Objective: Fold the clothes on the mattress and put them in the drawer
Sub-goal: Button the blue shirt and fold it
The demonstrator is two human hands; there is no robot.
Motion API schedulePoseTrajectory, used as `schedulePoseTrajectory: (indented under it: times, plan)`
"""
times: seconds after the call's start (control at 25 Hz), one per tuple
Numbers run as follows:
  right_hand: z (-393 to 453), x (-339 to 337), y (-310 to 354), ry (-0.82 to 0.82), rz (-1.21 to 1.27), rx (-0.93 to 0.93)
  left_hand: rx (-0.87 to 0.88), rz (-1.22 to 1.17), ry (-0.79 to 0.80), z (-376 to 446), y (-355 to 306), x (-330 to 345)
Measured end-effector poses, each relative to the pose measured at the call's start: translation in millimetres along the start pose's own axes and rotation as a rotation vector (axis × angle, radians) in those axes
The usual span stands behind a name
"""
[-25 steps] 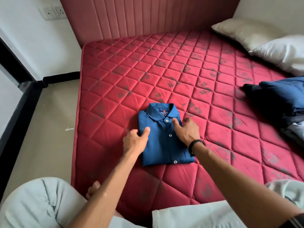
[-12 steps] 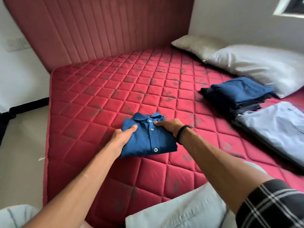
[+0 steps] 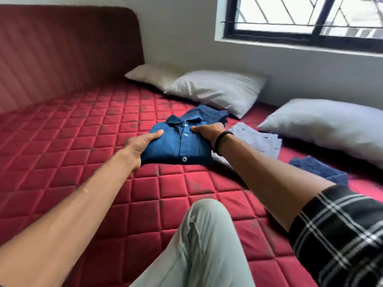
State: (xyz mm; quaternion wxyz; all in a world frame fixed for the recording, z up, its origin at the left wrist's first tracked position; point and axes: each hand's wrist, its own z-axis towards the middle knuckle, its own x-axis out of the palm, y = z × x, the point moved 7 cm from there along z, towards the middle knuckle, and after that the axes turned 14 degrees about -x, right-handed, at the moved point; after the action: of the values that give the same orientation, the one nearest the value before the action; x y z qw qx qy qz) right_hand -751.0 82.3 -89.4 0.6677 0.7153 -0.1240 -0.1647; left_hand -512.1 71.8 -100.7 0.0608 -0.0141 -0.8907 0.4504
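Stretching across the left of the view, the padded red headboard [image 3: 68, 50] is standing against the wall, and the quilted red mattress [image 3: 72, 141] is spreading out below it. The left hand [image 3: 143, 145] is gripping the left edge of the folded blue shirt [image 3: 178, 145], with its thumb lying on top of the cloth and its fingers tucked out of sight underneath. The shirt is sitting buttoned side up, collar pointing away from the person, near the middle of the mattress; whether it is resting on the bed or being held just off it is hard to tell. The right hand [image 3: 209, 132] is gripping the shirt's right edge near the collar in the same way, thumb on top, and a dark band [image 3: 220, 141] is circling its wrist. A knee in pale trousers [image 3: 199, 241] is showing low in the middle, between the two forearms.

Just behind the shirt, a dark blue garment [image 3: 209, 114] is lying on the mattress, partly hidden by the collar. Beside the right wrist, a folded light grey-blue garment [image 3: 259, 139] is lying flat, with the shirt's right edge overlapping its near corner. Farther right, another dark blue piece of clothing [image 3: 319, 169] is lying near the checked black-and-white sleeve [image 3: 342, 235]. Three pillows are lining the far wall: a beige pillow [image 3: 153, 74], a white pillow [image 3: 217, 90] overlapping it, and a third pillow [image 3: 329, 125] at the right edge. Above them a dark-framed window [image 3: 300, 21] is letting in daylight.
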Motion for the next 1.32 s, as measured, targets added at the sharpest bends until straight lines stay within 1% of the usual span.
schedulePoseTrajectory:
  times: [0.12, 0.28, 0.32, 0.52, 0.64, 0.8, 0.92, 1.04, 1.2, 1.32]
  plan:
    - [17, -66, 20, -0.082, 0.049, -0.037, 0.050, 0.066, 0.134, 1, -19, 73]
    - [25, -165, 40, -0.202, 0.017, -0.081, 0.121, 0.140, 0.402, -11, -23, 168]
    - [23, -188, 42, -0.219, 0.000, -0.089, 0.141, 0.150, 0.441, -14, -20, 188]
    - [-18, -291, 40, -0.307, -0.020, -0.124, 0.246, 0.234, 0.524, -28, 2, 280]
    - [-48, -339, 32, -0.369, -0.003, -0.157, 0.264, 0.283, 0.570, -45, 19, 323]
    - [-77, -393, 11, -0.480, -0.020, -0.241, 0.296, 0.290, 0.534, -64, 49, 359]
    - [-95, -421, -23, -0.550, -0.089, -0.247, 0.295, 0.332, 0.495, -61, 81, 375]
    - [-108, -436, -67, -0.593, -0.112, -0.202, 0.259, 0.406, 0.477, -48, 116, 383]
    - [-122, -435, -116, -0.591, -0.087, -0.087, 0.245, 0.527, 0.399, -28, 157, 381]
    - [-125, -438, -140, -0.591, -0.163, -0.038, 0.248, 0.605, 0.376, -17, 172, 381]
